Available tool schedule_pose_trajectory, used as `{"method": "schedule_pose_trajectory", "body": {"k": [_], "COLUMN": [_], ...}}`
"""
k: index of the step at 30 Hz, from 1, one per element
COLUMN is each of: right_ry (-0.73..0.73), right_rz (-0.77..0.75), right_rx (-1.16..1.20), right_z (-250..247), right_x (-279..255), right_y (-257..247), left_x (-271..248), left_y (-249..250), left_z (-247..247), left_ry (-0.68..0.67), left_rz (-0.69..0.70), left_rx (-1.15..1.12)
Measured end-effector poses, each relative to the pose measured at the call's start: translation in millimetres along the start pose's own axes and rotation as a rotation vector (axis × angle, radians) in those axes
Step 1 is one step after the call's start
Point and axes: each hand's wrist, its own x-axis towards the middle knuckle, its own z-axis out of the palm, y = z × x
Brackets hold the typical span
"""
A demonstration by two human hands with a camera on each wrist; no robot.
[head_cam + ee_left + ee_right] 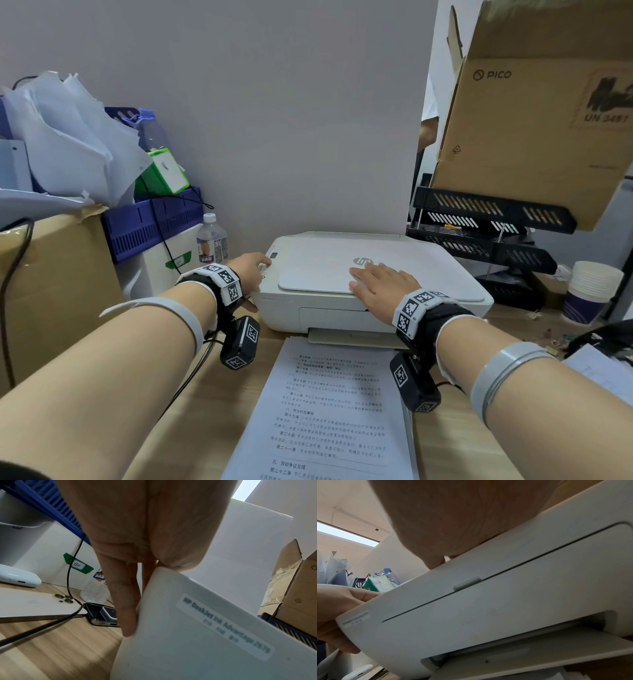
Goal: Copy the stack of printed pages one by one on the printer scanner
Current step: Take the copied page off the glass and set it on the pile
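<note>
- A brown cardboard box (pixel 51 274) stands at the left edge of the wooden desk (pixel 462 445), with crumpled white sheets (pixel 68 137) piled on top of it.
- Just right of it, a blue slotted plastic crate (pixel 154 222) holds a green-and-white carton (pixel 164 171) and a large clear bottle with a blue cap (pixel 150 130).
- A small clear water bottle with a white cap (pixel 211 240) stands upright below the crate, near the printer's left side.
- The left hand (pixel 248 274) lies at the front left corner of the white HP printer (pixel 342 308). The left wrist view shows straight fingers (pixel 125 608) pressed flat against the printer's side, with the thumb on top; it grips nothing.
- A pale smartphone (pixel 34 605) lies face down on the desk left of that hand.
- The printer's flat scanner lid (pixel 325 267) is closed.
- The right hand (pixel 380 284) rests palm down on the lid's front right part, fingers spread and straight, holding nothing.
- The stack of printed white pages (pixel 329 411) lies on the desk at its near edge, just in front of the printer's output tray (pixel 539 649), between the two forearms.
- Black slotted letter trays (pixel 486 219) stand to the printer's right, a brown PICO cardboard box (pixel 534 102) resting on them.
- A stack of white-and-purple paper cups (pixel 589 291) stands near the desk's right edge.
</note>
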Motion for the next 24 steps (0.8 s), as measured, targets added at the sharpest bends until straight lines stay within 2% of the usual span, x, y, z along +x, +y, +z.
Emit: {"method": "schedule_pose_trajectory", "body": {"k": [12,24], "right_ry": [-0.006,-0.007], "right_rz": [0.007,0.008], "right_rx": [0.003,0.002], "right_z": [-1.4,-2.1], "right_x": [-1.0,-2.6], "right_y": [-1.0,-1.8], "left_x": [-3.1,-7.0], "left_y": [2.2,4.0], "left_z": [-0.2,-1.6], "left_ry": [-0.003,-0.011], "left_rz": [-0.022,-0.007], "left_rx": [-0.05,0.0]}}
